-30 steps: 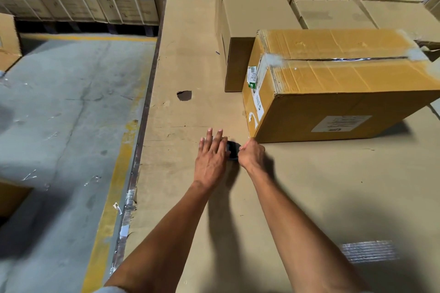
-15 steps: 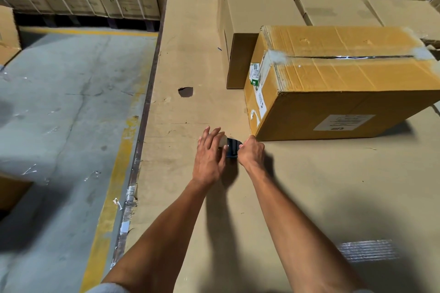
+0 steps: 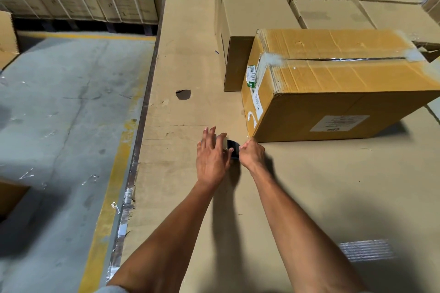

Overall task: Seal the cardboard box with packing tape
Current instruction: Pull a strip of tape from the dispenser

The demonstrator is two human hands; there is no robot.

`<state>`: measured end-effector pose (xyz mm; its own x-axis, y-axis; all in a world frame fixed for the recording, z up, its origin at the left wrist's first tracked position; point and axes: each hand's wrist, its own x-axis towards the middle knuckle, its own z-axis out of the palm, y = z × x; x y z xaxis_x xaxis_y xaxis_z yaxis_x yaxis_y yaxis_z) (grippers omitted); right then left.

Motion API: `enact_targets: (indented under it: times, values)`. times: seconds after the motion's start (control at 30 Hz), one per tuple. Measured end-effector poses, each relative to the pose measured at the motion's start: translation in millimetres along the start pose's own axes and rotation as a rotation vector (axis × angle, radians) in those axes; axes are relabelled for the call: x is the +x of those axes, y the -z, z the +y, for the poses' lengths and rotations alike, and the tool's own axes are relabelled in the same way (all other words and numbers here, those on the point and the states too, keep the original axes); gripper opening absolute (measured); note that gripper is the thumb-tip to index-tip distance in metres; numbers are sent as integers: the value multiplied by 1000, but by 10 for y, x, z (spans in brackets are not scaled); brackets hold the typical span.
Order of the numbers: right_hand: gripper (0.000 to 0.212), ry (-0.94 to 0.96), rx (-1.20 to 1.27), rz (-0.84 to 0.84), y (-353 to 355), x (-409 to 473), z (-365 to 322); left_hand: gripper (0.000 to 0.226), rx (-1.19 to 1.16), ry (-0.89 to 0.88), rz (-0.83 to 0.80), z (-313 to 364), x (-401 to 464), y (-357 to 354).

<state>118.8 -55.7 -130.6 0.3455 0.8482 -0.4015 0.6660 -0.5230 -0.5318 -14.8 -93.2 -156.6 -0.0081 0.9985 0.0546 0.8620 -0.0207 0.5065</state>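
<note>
The left hand (image 3: 212,158) lies with its fingers spread and lightly curved over a pale roll of packing tape (image 3: 224,143), the thumb at the roll's near side; how firmly it grips cannot be told, since the hand hides most of the roll. The right hand (image 3: 252,156) is closed into a fist just beside it, pinching at a dark dispenser part (image 3: 233,148) that shows between the two hands. Both hands are low over the cardboard-covered table (image 3: 297,197), close to its left half, and both forearms reach in from the bottom edge.

Just beyond the right hand stands the cardboard box (image 3: 338,88), its near left corner almost touching the knuckles. Its top flaps meet along a dark centre seam (image 3: 345,59), with worn whitish tape remnants at both ends. White labels sit on its front and left faces.

A small hole (image 3: 183,94) marks the table covering farther out. Plainer boxes (image 3: 257,7) are packed behind, and the concrete floor (image 3: 59,114) with a yellow line lies to the left.
</note>
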Motion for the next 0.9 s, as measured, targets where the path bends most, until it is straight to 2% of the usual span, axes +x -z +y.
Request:
enact_targets:
  times: [0.23,0.43,0.6,0.7,0.9]
  values:
    - [18,15,-12,9,-15,-5,28,52,31,29,-43,-44,0,10]
    - [22,0,-1,6,21,12,48,49,-202,44,-39,-162,0,92]
    - [19,-69,144,-43,47,9,90,54,51,36,-79,-71,10,72]
    - [13,-106,300,-79,76,8,145,55,173,-54,-94,-63,36,57]
    - [19,-118,357,-79,73,17,162,61,135,-62,-126,-49,53,75]
